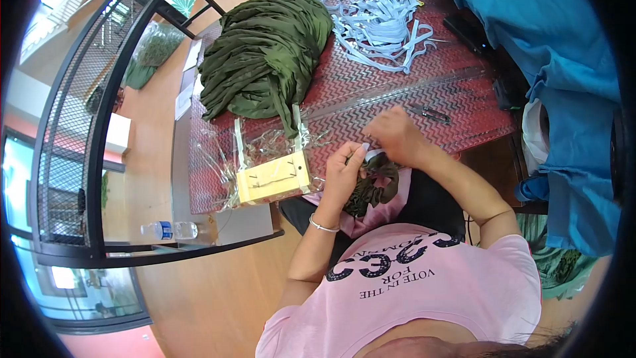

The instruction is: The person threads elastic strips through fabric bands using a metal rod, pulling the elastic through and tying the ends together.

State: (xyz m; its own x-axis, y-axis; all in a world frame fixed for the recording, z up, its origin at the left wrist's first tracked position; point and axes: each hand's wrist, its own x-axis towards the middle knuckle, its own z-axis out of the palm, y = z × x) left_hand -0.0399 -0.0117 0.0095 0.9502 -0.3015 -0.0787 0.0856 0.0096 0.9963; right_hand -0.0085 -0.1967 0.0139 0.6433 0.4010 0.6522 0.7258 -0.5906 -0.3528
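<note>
My left hand (pixel 345 167), with a bracelet at its wrist, is closed at the table's front edge. Its thumb and fingers pinch a white band (pixel 373 155) at the top of gathered dark green fabric (pixel 372 193), which hangs over my lap. Just to the right and slightly higher, my right hand (pixel 395 134) is curled closed over the table edge. What its fingers hold, if anything, is hidden. Beyond it lies a small pair of dark thread snips (pixel 432 115).
A large bundle of green fabric strips (pixel 268 53) and a heap of white elastic bands (pixel 384 23) lie on the red patterned table (pixel 371 103). A yellow block with nails (pixel 273 178) sits at the front left edge. Blue cloth (pixel 563 93) hangs at the right.
</note>
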